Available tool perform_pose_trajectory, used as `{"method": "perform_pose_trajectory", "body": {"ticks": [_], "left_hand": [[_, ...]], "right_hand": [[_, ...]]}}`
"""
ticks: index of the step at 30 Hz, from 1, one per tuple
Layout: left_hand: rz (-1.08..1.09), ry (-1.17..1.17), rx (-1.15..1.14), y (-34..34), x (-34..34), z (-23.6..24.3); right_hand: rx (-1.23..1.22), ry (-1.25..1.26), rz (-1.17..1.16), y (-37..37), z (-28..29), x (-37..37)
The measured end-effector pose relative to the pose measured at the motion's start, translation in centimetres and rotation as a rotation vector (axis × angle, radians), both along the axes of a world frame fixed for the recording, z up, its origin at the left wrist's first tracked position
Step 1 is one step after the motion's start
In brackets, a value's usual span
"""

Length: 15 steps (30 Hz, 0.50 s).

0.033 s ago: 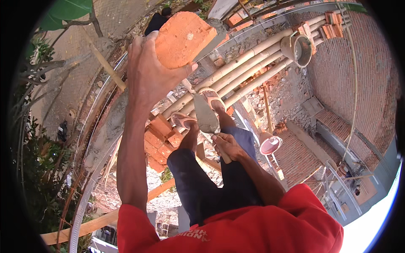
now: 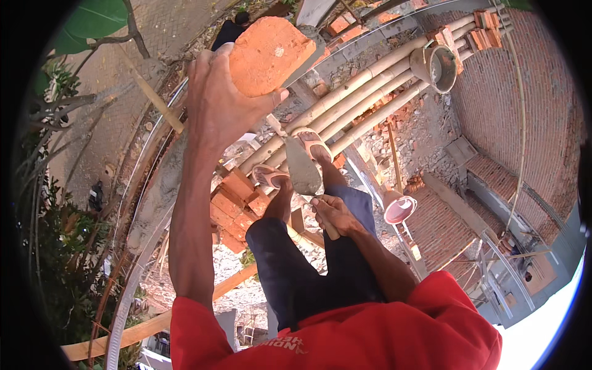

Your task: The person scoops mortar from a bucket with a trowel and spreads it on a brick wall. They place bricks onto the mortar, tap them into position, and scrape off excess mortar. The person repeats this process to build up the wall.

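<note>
My left hand (image 2: pixel 216 105) is raised at the upper middle, gripping an orange brick (image 2: pixel 268 54) whose right edge has grey beside or beneath it. Below, my right hand (image 2: pixel 330 213) holds a trowel (image 2: pixel 301 169) by its handle; the grey blade points up toward the brick and is apart from it. My sandalled feet (image 2: pixel 311 142) rest on several bamboo poles (image 2: pixel 351 92) under the trowel.
A bucket (image 2: pixel 431 68) sits on the poles, with a second, pink-rimmed bucket (image 2: pixel 399 209) lower right. Stacked bricks (image 2: pixel 228 219) lie by my feet. A curved ledge (image 2: pixel 148 203) runs down the left, a dark-clothed person (image 2: pixel 229 31) is beyond, and brick walls (image 2: pixel 505 105) and rubble are below.
The view has shifted very slightly, and the brick in my left hand sits a touch further right. Both hands keep their holds.
</note>
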<state>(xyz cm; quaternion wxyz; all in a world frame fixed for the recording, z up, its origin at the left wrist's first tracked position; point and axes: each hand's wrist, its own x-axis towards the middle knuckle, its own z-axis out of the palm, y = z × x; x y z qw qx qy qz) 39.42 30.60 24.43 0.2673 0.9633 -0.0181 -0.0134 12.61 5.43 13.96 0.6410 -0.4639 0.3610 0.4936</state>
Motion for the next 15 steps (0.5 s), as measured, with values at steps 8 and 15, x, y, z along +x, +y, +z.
{"method": "perform_pose_trajectory", "body": {"ticks": [8, 15], "left_hand": [[-0.124, 0.004, 0.117, -3.6, 2.3, -2.1], [-0.144, -0.021, 0.105, -3.4, 3.3, -2.4]], "right_hand": [[0.019, -0.052, -0.17, 1.0, -1.0, -4.1], [-0.016, 0.041, -0.268, 1.7, -2.1, -4.9]]}}
